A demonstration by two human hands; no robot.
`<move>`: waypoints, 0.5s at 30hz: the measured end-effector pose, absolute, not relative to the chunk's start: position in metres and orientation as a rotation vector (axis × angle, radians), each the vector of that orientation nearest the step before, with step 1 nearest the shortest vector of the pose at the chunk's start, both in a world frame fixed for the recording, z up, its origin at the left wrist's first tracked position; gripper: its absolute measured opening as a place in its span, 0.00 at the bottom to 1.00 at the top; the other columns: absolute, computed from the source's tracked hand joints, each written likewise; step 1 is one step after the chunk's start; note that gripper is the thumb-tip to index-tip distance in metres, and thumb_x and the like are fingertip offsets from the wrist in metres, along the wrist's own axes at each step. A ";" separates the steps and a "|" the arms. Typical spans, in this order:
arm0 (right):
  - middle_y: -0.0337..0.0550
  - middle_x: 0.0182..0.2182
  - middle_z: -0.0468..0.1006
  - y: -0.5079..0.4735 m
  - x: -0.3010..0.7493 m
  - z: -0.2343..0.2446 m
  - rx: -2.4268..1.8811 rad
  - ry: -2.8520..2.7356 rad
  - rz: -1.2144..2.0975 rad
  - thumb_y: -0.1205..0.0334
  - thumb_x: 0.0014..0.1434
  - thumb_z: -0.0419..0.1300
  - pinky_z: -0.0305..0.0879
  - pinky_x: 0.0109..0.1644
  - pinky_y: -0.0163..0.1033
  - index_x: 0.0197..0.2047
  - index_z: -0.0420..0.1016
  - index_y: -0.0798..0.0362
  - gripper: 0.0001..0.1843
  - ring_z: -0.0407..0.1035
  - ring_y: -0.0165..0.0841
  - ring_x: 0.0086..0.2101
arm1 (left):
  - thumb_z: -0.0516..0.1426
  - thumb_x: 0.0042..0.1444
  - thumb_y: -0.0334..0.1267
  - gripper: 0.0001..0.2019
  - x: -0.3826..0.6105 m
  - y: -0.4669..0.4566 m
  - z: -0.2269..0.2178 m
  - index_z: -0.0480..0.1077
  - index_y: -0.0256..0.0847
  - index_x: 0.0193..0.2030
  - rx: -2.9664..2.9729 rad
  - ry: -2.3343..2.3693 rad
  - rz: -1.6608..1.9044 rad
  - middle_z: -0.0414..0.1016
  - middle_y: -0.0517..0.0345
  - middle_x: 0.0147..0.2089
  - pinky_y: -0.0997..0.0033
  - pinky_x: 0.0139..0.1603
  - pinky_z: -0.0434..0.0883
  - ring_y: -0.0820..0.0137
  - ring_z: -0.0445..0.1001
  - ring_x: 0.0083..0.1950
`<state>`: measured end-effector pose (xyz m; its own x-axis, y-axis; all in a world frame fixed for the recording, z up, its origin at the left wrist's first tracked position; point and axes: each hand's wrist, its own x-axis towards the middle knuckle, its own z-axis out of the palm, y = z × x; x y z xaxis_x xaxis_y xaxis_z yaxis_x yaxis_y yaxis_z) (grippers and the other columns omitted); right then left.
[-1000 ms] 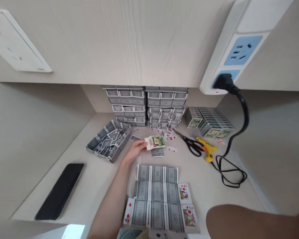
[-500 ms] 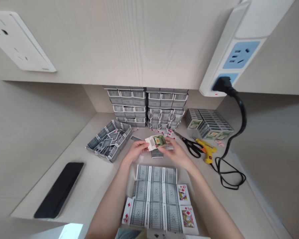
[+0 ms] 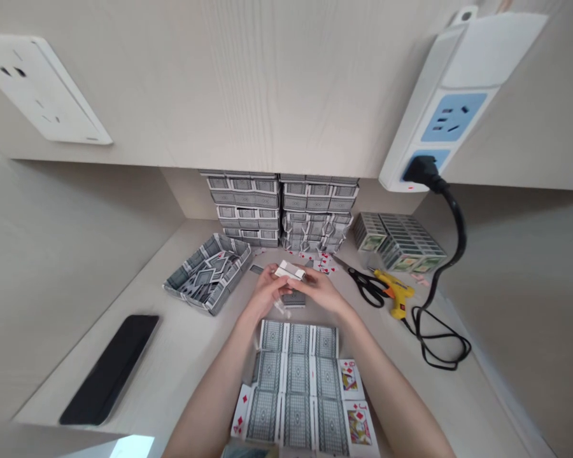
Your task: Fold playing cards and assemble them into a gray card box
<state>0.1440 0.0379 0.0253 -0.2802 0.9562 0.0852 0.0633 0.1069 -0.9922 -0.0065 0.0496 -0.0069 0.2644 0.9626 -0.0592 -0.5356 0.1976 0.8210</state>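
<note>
A: What are you seeing, biggest first?

B: I'm looking down at the pale bench (image 3: 181,356), which is running back to stacked card trays (image 3: 279,210) against the wall. Nearer me, a sheet of joined cards (image 3: 298,381) is lying flat. An open tray (image 3: 207,273) and a black phone (image 3: 109,369) are sitting to the left, with scissors (image 3: 365,286) and a yellow glue gun (image 3: 396,296) to the right.

A: And the hands?

B: Both are holding one small card box (image 3: 290,272) just above the bench, between the sheet and the stacks. The left hand (image 3: 267,292) is pinching its left end and the right hand (image 3: 322,292) its right end.

A: How is it handling?

B: I'm judging it to be light, thin card that dents easily, so the short ends are the place to be gripping. Its long axis is running left to right and dipping slightly rightward, with a narrow edge facing up at me.
</note>
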 end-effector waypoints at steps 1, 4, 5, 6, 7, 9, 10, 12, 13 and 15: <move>0.45 0.44 0.73 0.039 0.144 0.025 -1.030 -1.508 1.315 0.54 0.47 0.61 0.60 0.49 0.44 0.46 0.70 0.52 0.23 0.66 0.38 0.44 | 0.63 0.39 0.34 0.23 -0.007 0.049 -0.006 0.62 0.41 0.44 0.797 0.675 1.181 0.72 0.62 0.30 0.76 0.26 0.69 0.75 0.71 0.27; 0.45 0.42 0.74 0.042 0.146 0.024 -0.993 -1.516 1.352 0.54 0.47 0.61 0.60 0.48 0.44 0.44 0.71 0.53 0.21 0.67 0.37 0.42 | 0.62 0.40 0.34 0.27 -0.009 0.050 -0.005 0.60 0.41 0.50 0.906 0.681 1.147 0.72 0.62 0.30 0.77 0.24 0.67 0.76 0.69 0.23; 0.44 0.41 0.74 0.042 0.147 0.024 -0.990 -1.523 1.355 0.55 0.48 0.60 0.60 0.48 0.43 0.44 0.71 0.53 0.20 0.67 0.37 0.42 | 0.62 0.41 0.35 0.26 -0.009 0.050 -0.005 0.61 0.40 0.49 0.943 0.686 1.125 0.73 0.61 0.29 0.77 0.23 0.67 0.77 0.69 0.22; 0.44 0.41 0.74 0.042 0.148 0.023 -0.990 -1.530 1.359 0.55 0.48 0.60 0.60 0.48 0.43 0.44 0.70 0.53 0.20 0.67 0.36 0.42 | 0.62 0.41 0.35 0.25 -0.010 0.050 -0.005 0.62 0.38 0.48 0.969 0.695 1.108 0.73 0.61 0.28 0.76 0.23 0.66 0.77 0.68 0.21; 0.44 0.41 0.74 0.042 0.148 0.021 -0.993 -1.534 1.367 0.55 0.48 0.60 0.61 0.47 0.42 0.45 0.70 0.53 0.20 0.67 0.36 0.41 | 0.63 0.40 0.35 0.24 -0.011 0.051 -0.005 0.63 0.37 0.47 0.985 0.709 1.099 0.73 0.60 0.27 0.76 0.23 0.66 0.77 0.68 0.21; 0.43 0.41 0.73 0.041 0.149 0.018 -1.000 -1.524 1.417 0.54 0.48 0.60 0.64 0.44 0.41 0.46 0.68 0.52 0.21 0.67 0.35 0.40 | 0.63 0.38 0.34 0.23 -0.011 0.051 -0.005 0.64 0.36 0.44 1.002 0.746 1.098 0.73 0.60 0.26 0.75 0.24 0.67 0.75 0.70 0.22; 0.43 0.41 0.73 0.040 0.150 0.017 -0.997 -1.514 1.456 0.53 0.49 0.60 0.65 0.42 0.40 0.47 0.68 0.51 0.22 0.68 0.35 0.40 | 0.64 0.38 0.35 0.23 -0.012 0.052 -0.006 0.64 0.36 0.43 1.011 0.769 1.099 0.73 0.60 0.25 0.75 0.24 0.68 0.74 0.70 0.22; 0.43 0.41 0.72 0.039 0.151 0.013 -0.977 -1.502 1.542 0.52 0.50 0.58 0.67 0.38 0.39 0.48 0.66 0.50 0.22 0.68 0.36 0.39 | 0.64 0.38 0.37 0.22 -0.013 0.052 -0.006 0.65 0.35 0.41 1.040 0.821 1.091 0.73 0.60 0.22 0.75 0.24 0.68 0.72 0.71 0.22; 0.43 0.41 0.72 0.039 0.151 0.011 -0.963 -1.501 1.568 0.51 0.51 0.57 0.67 0.37 0.39 0.48 0.67 0.50 0.22 0.67 0.36 0.40 | 0.64 0.38 0.38 0.21 -0.013 0.052 -0.007 0.65 0.35 0.40 1.060 0.852 1.083 0.73 0.61 0.20 0.75 0.22 0.68 0.73 0.71 0.21; 0.44 0.41 0.71 0.039 0.151 0.008 -0.944 -1.488 1.580 0.49 0.53 0.54 0.68 0.37 0.39 0.46 0.69 0.51 0.21 0.66 0.37 0.42 | 0.64 0.38 0.39 0.19 -0.013 0.051 -0.007 0.64 0.36 0.36 1.108 0.914 1.062 0.71 0.63 0.16 0.77 0.19 0.66 0.74 0.68 0.16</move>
